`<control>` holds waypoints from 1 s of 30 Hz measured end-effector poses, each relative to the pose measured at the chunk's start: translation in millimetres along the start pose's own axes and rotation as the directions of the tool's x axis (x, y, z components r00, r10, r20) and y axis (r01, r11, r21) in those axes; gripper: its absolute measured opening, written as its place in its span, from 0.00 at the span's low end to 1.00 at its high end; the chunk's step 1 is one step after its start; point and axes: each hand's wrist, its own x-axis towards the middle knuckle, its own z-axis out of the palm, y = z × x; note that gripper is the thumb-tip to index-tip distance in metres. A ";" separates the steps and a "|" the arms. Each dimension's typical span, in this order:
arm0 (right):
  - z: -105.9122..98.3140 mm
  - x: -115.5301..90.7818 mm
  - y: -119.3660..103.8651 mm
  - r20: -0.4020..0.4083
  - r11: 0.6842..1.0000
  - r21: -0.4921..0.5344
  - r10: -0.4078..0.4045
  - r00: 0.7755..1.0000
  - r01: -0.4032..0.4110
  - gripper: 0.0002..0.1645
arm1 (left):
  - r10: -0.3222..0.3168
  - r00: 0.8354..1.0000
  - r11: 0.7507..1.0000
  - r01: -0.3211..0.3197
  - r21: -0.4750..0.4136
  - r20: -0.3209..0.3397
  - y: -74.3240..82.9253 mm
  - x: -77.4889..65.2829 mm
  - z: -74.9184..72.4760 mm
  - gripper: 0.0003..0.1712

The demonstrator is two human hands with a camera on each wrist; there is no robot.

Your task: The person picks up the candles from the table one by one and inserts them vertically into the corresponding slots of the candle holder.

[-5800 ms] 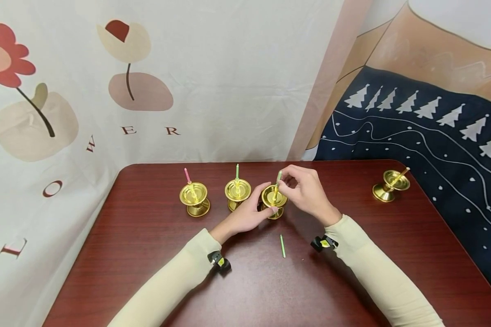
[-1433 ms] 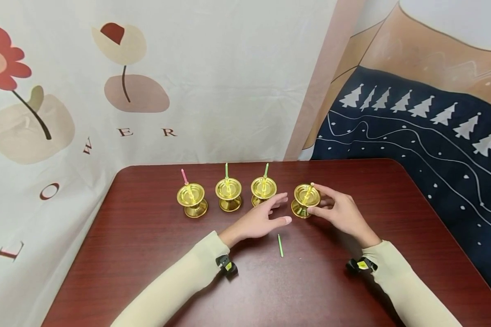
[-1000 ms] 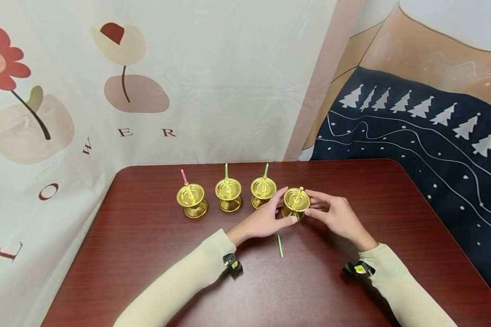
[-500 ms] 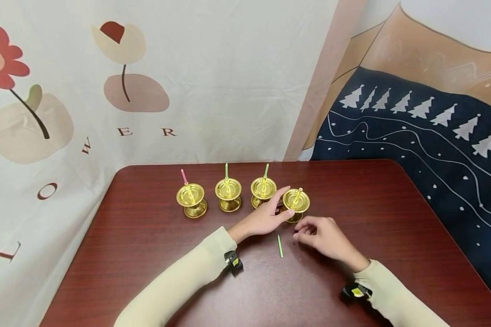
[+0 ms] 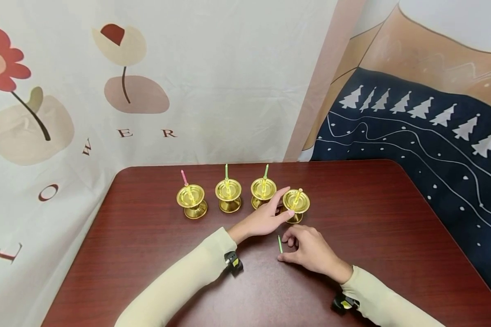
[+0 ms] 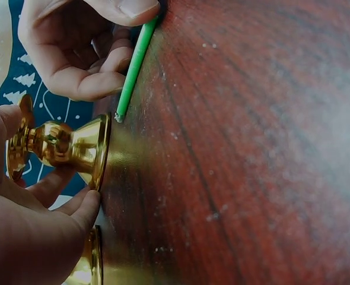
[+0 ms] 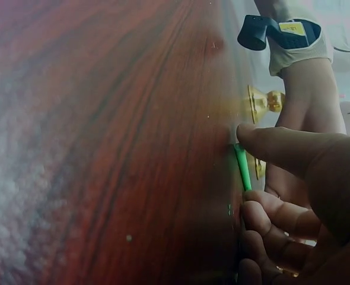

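Observation:
My left hand (image 5: 266,217) grips a brass candle holder (image 5: 296,200), its fingers by the foot and its thumb at the dish. This holder has a short upright stem in the dish and no candle on it. In the left wrist view the holder's foot (image 6: 92,151) stands on the table. Just in front, my right hand (image 5: 308,250) is at a thin green candle (image 5: 280,243) lying on the table. Its thumb is at the candle's near end and its loosely bent fingers are alongside; the right wrist view shows the candle (image 7: 244,169) between thumb and fingertips.
Three more brass holders stand in a row to the left: one with a pink candle (image 5: 183,177), two with green candles (image 5: 227,171). The dark red wooden table (image 5: 147,254) meets a printed cloth (image 5: 229,91) at its back edge.
The right hand brought the fourth holder from the far right to the row's end, where the left hand took hold. The right hand then let go and moved down to the lying green candle.

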 end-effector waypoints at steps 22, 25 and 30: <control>-11.3 7.5 4.0 0.070 0.992 0.042 -0.120 0.990 0.117 0.13 | 0.010 1.000 1.000 -0.010 0.013 0.003 -1.4 0.7 1.1 0.46; -5.8 7.0 16.3 0.052 0.986 0.043 -0.166 0.985 0.163 0.13 | 0.008 1.000 1.000 -0.008 0.012 0.001 -0.6 0.5 1.4 0.46; -4.0 7.1 23.6 0.085 0.981 0.002 -0.192 0.978 0.193 0.09 | 0.008 1.000 1.000 -0.008 0.012 -0.001 1.2 -0.8 1.7 0.46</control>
